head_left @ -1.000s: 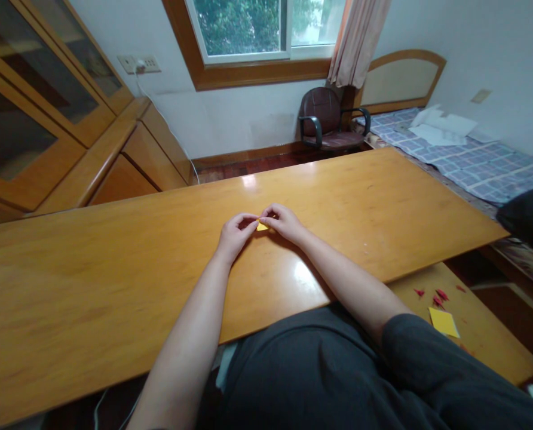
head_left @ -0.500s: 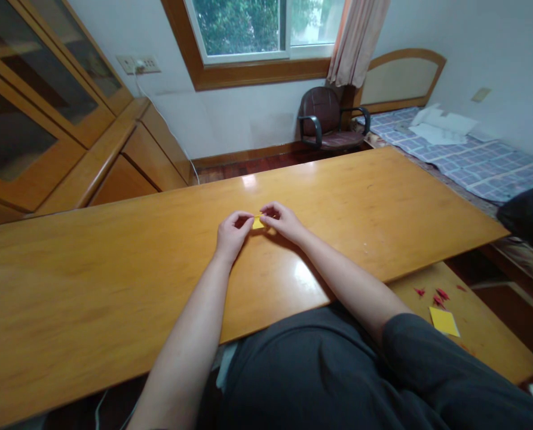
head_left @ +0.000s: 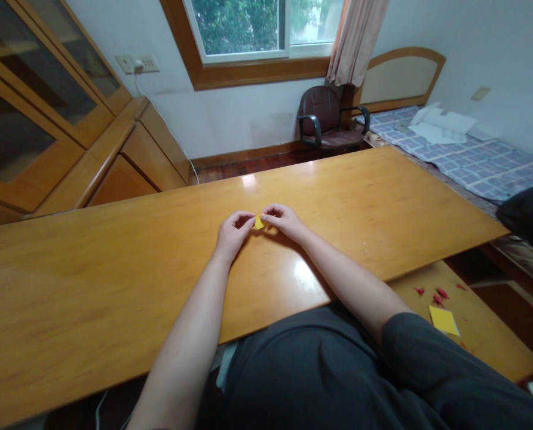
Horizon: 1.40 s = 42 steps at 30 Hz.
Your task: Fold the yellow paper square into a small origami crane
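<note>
Left hand [head_left: 233, 234], right hand [head_left: 286, 221]: close pinch grip on yellow paper [head_left: 259, 224].

Paper [head_left: 259, 223] between hands [head_left: 231, 235] [head_left: 288, 221]; chair [head_left: 322, 116] behind table [head_left: 127, 280], cabinet [head_left: 103, 146] left, bed [head_left: 468, 158] right.

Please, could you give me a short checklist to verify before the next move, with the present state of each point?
1. Left hand at the small yellow piece: ok, fingertips on its left side.
2. Right hand at the same piece: ok, fingertips on its right side.
3. Edges of the piece aligned: cannot tell, too small and partly covered.
4. Yellow square away from the hands: ok, on the lower surface.
5. Red pieces apart from the hands: ok, beyond that square.
</note>
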Each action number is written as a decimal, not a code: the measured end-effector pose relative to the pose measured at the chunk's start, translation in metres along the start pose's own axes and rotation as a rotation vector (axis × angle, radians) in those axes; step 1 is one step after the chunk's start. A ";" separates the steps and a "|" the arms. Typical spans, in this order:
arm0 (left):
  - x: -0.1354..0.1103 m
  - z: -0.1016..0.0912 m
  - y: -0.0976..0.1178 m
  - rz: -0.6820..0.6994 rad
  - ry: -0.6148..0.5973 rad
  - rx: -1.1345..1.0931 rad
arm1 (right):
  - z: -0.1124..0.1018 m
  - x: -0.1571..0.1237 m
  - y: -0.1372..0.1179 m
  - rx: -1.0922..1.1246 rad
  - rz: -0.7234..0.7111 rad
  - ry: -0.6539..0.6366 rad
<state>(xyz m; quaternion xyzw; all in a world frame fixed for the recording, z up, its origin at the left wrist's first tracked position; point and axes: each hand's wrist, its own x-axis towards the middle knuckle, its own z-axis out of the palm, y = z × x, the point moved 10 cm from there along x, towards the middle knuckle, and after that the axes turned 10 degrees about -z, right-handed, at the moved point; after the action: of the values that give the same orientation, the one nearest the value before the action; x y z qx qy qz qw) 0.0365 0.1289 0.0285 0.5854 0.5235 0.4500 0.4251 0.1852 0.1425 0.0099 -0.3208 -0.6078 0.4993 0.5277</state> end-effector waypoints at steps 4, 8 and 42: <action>0.001 0.002 -0.004 -0.022 -0.021 -0.003 | 0.000 0.000 0.001 0.016 0.006 -0.001; 0.000 0.005 -0.006 -0.028 -0.039 0.028 | 0.003 0.000 0.003 0.024 0.030 -0.013; 0.005 0.011 -0.018 -0.143 -0.115 -0.052 | 0.004 -0.001 0.002 -0.028 0.051 -0.023</action>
<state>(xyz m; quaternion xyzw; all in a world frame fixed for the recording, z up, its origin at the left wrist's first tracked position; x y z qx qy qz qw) 0.0434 0.1352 0.0085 0.5602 0.5270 0.3976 0.5003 0.1818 0.1411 0.0081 -0.3376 -0.6125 0.5076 0.5032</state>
